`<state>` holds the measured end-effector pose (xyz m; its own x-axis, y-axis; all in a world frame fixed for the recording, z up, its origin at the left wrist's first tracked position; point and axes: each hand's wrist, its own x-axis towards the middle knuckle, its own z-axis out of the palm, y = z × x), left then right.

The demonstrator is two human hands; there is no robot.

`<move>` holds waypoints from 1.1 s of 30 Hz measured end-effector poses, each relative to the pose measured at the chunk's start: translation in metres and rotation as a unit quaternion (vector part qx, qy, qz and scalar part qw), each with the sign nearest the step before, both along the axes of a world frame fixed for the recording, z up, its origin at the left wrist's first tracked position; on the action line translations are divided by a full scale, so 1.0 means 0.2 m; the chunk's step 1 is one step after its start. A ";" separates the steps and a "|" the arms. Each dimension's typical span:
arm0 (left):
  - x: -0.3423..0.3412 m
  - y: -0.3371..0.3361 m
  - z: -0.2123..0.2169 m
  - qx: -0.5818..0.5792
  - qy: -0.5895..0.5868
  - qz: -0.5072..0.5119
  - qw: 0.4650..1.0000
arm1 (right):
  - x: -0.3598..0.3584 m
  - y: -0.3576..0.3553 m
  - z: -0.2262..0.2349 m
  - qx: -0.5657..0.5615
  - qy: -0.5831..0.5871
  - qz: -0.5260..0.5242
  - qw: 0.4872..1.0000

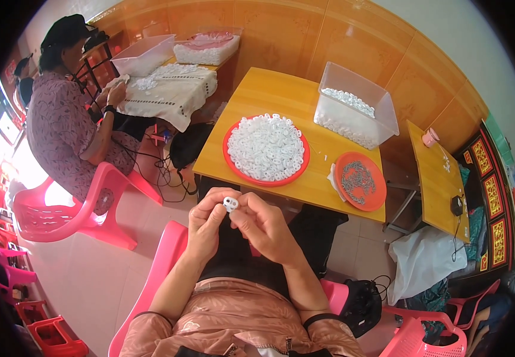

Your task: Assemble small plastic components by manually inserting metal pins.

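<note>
My left hand (206,221) pinches a small white plastic piece (230,203) with two dark holes, held between thumb and fingers above my lap. From the right, my right hand (263,227) closes its bent fingers against the same piece; whether those fingertips also hold something smaller is hidden. Beyond my hands on the yellow table (256,84), a round red tray (228,156) carries a heap of similar white pieces (266,146). To its right lies an orange-red plate (374,169) with many small grey metal parts (358,182), too small to make out.
At the table's far right stands a clear plastic bin (335,80) of white pieces. A person (73,119) on a pink chair (106,205) works at a cloth-covered table (180,98) on the left. A yellow side table (433,172) and white sack (424,262) are at right.
</note>
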<state>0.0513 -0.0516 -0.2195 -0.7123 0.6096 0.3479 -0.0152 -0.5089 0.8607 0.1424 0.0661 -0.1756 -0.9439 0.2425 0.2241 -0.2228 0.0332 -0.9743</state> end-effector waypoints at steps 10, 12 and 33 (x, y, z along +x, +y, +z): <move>0.04 0.01 0.01 -0.009 0.061 0.054 0.997 | -0.03 -0.03 -0.07 0.364 0.116 -0.131 0.915; 0.07 0.02 0.01 0.004 0.006 0.047 0.999 | -0.04 -0.02 -0.08 0.385 0.130 -0.145 0.902; 0.13 0.03 -0.04 0.010 -0.123 0.070 0.990 | -0.10 -0.07 -0.21 0.422 0.130 -0.198 0.875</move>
<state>0.0781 -0.0449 -0.2267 -0.8537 0.4939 0.1655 -0.1506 -0.5381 0.8293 0.1228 0.0525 -0.2168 -0.7144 0.1836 0.6752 -0.2416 0.8409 -0.4843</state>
